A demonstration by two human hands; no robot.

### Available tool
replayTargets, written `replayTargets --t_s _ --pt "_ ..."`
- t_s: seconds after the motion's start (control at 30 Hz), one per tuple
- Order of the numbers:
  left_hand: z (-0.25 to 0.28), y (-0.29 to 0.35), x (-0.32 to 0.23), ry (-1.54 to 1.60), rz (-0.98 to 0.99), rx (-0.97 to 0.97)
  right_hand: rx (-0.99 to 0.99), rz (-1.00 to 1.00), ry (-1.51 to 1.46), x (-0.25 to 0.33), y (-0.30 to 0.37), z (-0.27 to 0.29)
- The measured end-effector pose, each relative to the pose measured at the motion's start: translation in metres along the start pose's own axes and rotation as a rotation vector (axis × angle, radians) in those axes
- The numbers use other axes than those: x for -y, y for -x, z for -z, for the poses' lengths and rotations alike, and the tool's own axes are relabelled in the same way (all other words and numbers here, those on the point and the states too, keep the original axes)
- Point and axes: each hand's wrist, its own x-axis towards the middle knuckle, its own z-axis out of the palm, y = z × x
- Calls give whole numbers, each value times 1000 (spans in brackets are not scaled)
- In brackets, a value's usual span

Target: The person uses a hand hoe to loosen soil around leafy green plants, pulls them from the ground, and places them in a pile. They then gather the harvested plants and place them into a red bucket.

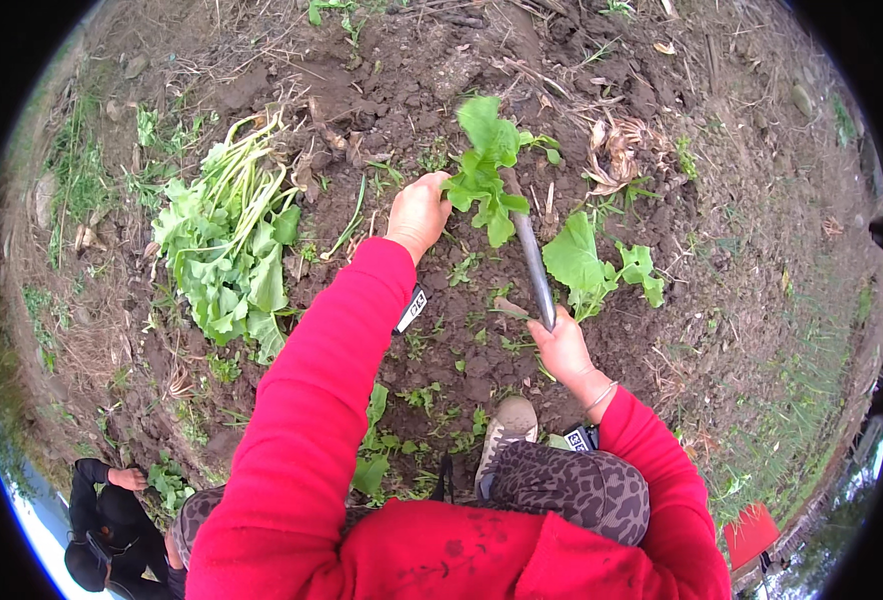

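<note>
My left hand is closed at the edge of a leafy green plant, its fingers curled against the leaves. My right hand grips the near end of a grey metal-shafted hand tool. The shaft slants up and away, and its far end is hidden behind the leaves and against the soil. Just beyond my right hand stands another broad-leaved green plant, rising beside the shaft. To the left of my left forearm lies a pile of pulled leafy greens, pale stems pointing away from me.
Brown soil with small weeds spreads around my shoe. Dry withered leaves lie at the far right. A person in dark clothing crouches at the lower left. A red object stands at the lower right.
</note>
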Motion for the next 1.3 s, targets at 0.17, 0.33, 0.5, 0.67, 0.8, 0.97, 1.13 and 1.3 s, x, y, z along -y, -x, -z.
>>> replayTargets --t_s 0.17,0.33,0.5,0.67,0.8,0.97,1.13,1.3 --pt "-7 -3 12 45 -39 2 -69 8 -18 7 -6 0" --pt "-3 -9 14 -232 -106 119 -117 137 -266 -1 3 15" --pt "-2 -2 12 -262 -141 82 -50 77 -200 -19 48 31" --pt "-2 -7 9 -255 -56 221 8 -6 -198 -23 22 4" --pt "11 -10 7 -203 -59 248 -56 51 -299 -9 6 8" --pt "3 -6 37 280 165 331 -195 276 -224 29 -6 20" --pt "-28 -6 90 1723 451 325 185 -29 -796 49 -42 -14" --pt "-10 5 61 1524 337 201 220 -55 -713 38 -22 -18"
